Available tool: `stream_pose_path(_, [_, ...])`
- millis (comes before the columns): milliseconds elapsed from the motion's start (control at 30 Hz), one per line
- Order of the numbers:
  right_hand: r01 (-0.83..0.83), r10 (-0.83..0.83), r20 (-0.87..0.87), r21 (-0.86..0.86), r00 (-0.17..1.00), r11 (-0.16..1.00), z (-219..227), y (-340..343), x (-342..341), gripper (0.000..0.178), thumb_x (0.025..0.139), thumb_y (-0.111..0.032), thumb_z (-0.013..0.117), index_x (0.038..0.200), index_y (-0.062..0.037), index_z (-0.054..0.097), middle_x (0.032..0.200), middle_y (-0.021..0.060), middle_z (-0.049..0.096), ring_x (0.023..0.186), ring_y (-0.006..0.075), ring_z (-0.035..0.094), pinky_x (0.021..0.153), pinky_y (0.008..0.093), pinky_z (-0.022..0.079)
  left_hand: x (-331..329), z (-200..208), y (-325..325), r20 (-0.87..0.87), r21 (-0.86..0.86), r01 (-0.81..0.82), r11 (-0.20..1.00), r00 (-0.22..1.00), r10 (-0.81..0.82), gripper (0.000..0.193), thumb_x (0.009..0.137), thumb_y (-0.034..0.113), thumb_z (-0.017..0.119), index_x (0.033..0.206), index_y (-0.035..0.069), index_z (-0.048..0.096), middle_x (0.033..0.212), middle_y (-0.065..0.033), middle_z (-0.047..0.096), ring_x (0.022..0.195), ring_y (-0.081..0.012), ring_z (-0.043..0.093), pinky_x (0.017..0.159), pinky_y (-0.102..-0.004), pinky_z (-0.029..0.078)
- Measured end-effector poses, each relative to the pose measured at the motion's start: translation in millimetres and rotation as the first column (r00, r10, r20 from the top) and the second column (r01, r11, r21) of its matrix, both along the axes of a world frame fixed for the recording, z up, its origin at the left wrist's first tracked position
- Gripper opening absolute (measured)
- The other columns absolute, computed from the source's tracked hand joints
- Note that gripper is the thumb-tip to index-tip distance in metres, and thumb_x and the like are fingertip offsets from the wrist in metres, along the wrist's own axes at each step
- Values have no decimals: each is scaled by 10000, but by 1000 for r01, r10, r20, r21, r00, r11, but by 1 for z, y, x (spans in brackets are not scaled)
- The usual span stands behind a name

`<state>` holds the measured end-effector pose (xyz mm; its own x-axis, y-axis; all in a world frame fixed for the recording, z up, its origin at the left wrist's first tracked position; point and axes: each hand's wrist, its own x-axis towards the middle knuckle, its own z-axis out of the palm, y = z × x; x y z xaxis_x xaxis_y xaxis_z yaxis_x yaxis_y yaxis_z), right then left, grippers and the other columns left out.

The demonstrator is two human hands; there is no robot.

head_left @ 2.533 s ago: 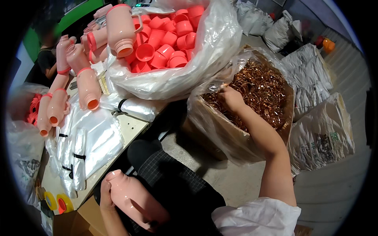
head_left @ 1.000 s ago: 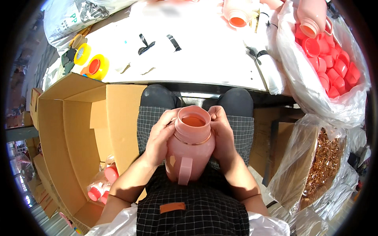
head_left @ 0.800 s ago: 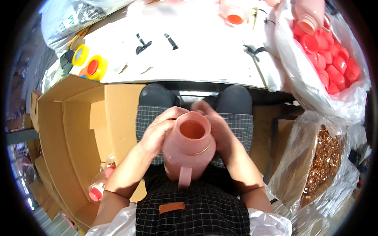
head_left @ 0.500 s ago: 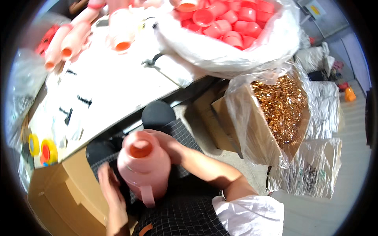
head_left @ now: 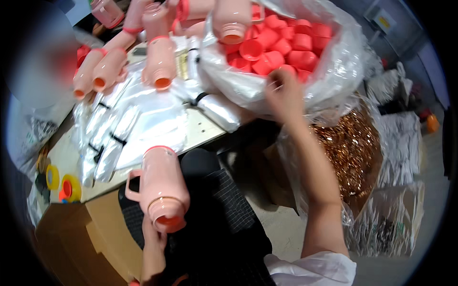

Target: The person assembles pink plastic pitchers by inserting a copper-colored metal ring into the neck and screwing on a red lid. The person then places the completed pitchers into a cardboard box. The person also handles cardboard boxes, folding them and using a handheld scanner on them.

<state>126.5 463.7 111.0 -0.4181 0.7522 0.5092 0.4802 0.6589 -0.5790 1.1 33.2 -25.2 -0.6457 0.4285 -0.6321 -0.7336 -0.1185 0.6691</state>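
Note:
A pink thermos jug (head_left: 164,178) lies tilted over my lap, its open orange-lined neck toward me and its handle on the left. My left hand (head_left: 153,233) grips it from below near the neck; most of the fingers are hidden beneath. My right hand (head_left: 287,97) is stretched out to the near rim of a clear plastic bag (head_left: 238,93) full of red plastic cups (head_left: 267,62). Its fingers look bent and are smeared by motion, close to the nearest cups. Whether they touch one cannot be made out.
More pink jugs (head_left: 161,59) lie on the table (head_left: 202,126) among clear plastic sleeves (head_left: 157,119). Yellow tape rolls (head_left: 71,187) sit at its left corner. A lined box of copper-coloured shredded tinsel (head_left: 353,152) stands right, an open cardboard box (head_left: 105,233) lower left.
The jug has turned round, its neck now toward me and its handle to the left. My left hand has taken hold of it. My right hand has let go and moved up to the bag.

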Motion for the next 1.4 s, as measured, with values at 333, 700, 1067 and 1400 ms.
stream_pose_path(333, [250,-371,853,294,366,923,-44,122,11,653,821,-227,726,1413,-196,455,1278,209,506,1155,465,599,904,535,549,-35,-1,-6,-357,-266,432,862,787,-504,655,988,276,610,1501,-8,319,1511,-202,425,1417,-242,402,1147,-390,340])
stream_pose_path(700, [-438,435,-53,-60,899,897,-66,-113,46,808,715,-126,806,1380,-74,351,1417,190,429,1310,300,454,1102,451,391,-53,9,-32,162,-363,483,797,875,-456,501,773,-80,468,1269,-29,515,1104,-145,658,881,-202,689,749,-319,597])
stream_pose_path(1067, [-602,718,-99,474,689,643,-121,-286,30,473,728,-342,824,1178,-413,695,1254,39,586,1122,336,564,995,510,418,-22,44,-15,-172,41,-88,995,981,93,572,729,-160,381,1279,-12,434,1001,-104,603,581,-90,464,486,-228,374])
stream_pose_path(1400, [-713,419,-578,-541,700,446,-105,-178,24,731,899,-400,578,1494,-8,414,1490,158,473,1335,289,479,1108,441,372,7,27,-28,-730,-559,377,738,198,-654,397,825,-11,685,1216,53,662,1305,-234,633,1077,-373,686,898,-363,577])
